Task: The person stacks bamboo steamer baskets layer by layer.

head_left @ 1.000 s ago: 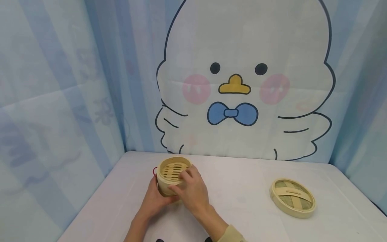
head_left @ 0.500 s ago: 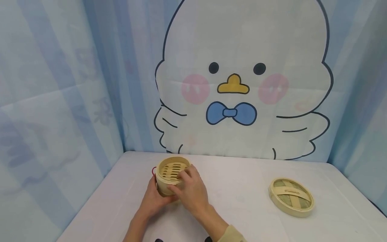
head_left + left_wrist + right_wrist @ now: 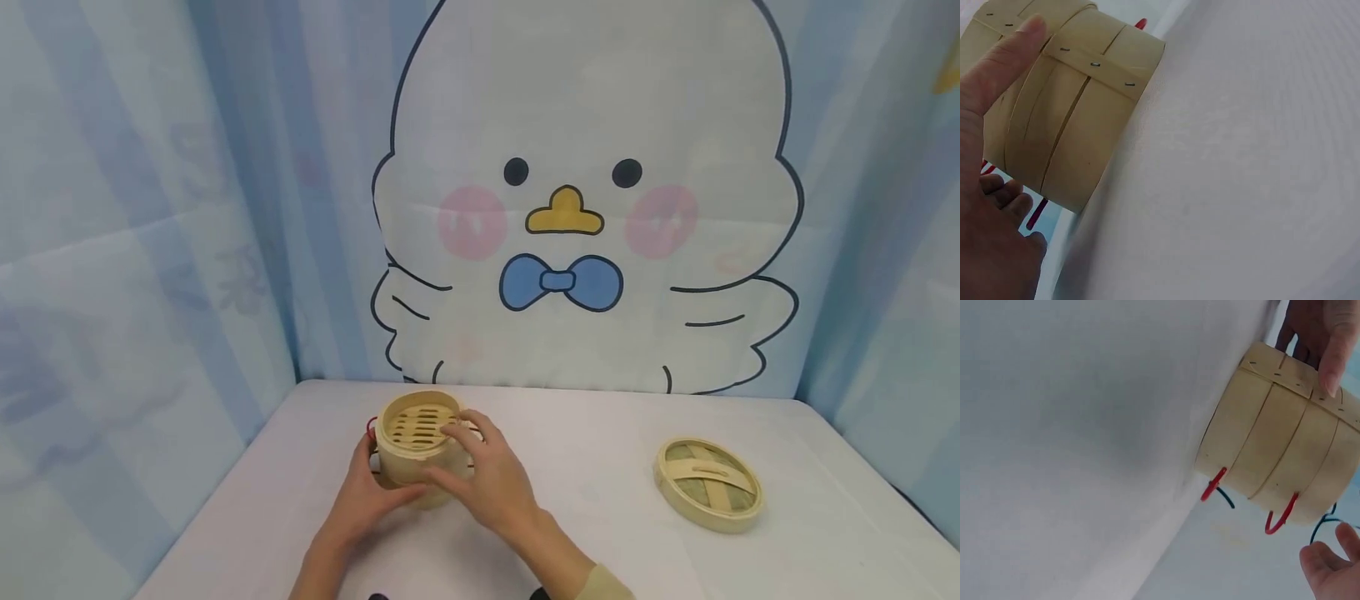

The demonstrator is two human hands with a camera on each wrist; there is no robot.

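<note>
A stacked bamboo steamer (image 3: 408,465), round with a slatted top layer, stands on the white table. My left hand (image 3: 363,496) cups its left front with spread fingers. A gap with dark loops shows between hand and wall. In the left wrist view the left thumb (image 3: 1010,59) lies straight across the stapled wall, and the other fingers are loosely bent beyond it. My right hand (image 3: 498,483) is at the right side, thumb and fingers parted around the rim. In the right wrist view its fingers (image 3: 1329,565) stand apart from the wall, beside a dark green loop.
A round bamboo lid (image 3: 708,483) with a crossed strap lies on the table (image 3: 585,500) to the right. Behind the table hangs a curtain (image 3: 570,333) with a white bird print. Red loops (image 3: 1282,515) stick out from the steamer's side.
Both hands have loosened from the steamer, and gaps with loops now show at its sides. The right fingers have lifted off the slatted layer. The head view has shifted slightly.
</note>
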